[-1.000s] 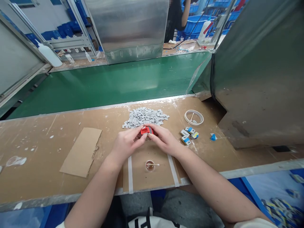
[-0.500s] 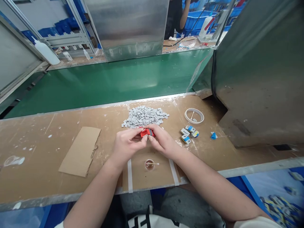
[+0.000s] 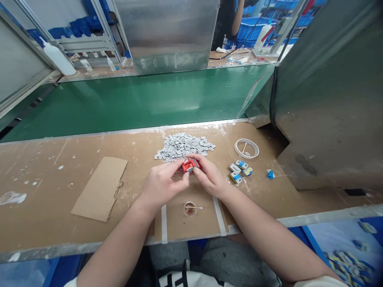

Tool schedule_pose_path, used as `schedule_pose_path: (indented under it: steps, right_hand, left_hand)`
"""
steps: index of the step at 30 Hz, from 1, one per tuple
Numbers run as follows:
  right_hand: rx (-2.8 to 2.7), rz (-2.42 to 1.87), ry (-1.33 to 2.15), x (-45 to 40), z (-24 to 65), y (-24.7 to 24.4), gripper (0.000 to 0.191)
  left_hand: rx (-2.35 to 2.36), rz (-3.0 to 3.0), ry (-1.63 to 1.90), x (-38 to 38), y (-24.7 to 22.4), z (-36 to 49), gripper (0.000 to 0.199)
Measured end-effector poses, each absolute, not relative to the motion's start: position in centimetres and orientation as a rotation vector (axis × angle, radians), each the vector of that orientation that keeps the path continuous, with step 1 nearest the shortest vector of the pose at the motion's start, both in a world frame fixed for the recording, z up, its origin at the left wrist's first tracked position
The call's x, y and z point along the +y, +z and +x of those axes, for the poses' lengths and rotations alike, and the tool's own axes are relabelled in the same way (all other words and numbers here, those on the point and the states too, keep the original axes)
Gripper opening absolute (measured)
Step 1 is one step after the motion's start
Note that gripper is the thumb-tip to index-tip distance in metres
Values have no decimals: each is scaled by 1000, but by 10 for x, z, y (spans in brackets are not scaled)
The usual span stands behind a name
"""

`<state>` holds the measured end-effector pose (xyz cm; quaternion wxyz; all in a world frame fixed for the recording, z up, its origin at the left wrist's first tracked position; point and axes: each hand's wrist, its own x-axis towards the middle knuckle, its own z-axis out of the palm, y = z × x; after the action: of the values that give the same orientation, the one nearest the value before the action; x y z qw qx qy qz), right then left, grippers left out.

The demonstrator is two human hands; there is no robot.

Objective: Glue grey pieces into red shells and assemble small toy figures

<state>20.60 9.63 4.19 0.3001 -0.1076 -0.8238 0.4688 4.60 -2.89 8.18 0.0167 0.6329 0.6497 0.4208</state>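
Observation:
My right hand (image 3: 211, 175) grips a small red plastic casing (image 3: 190, 164) with a grey band at its right end. An opening shows in its near face. At the casing's left end are the fingers of my left hand (image 3: 166, 181), with the thumb just below it. Directly behind the hands lies a heap of small grey rectangular pieces (image 3: 182, 146). Nearer to me, a small clear cup (image 3: 189, 208) of brownish liquid has a cotton swab (image 3: 196, 207) lying across it.
On the right are several blue, white and yellow blocks (image 3: 235, 177), a white tape ring (image 3: 247, 148) and a small blue piece (image 3: 270, 174). A cardboard sheet (image 3: 100, 189) lies left. Beyond runs a green belt (image 3: 149, 99); a person (image 3: 227, 24) is behind it.
The red casing has turned so that its opening shows more toward me. My left thumb has come slightly away from it. The whole view has shifted a little.

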Motion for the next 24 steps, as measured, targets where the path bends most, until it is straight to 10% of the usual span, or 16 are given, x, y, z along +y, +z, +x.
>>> schedule_pose_path:
  steps: [24]
  right_hand:
    - [-1989, -462, 1669, 99, 204, 52, 68]
  left_hand:
    - [1668, 1502, 1413, -10, 61, 28, 36]
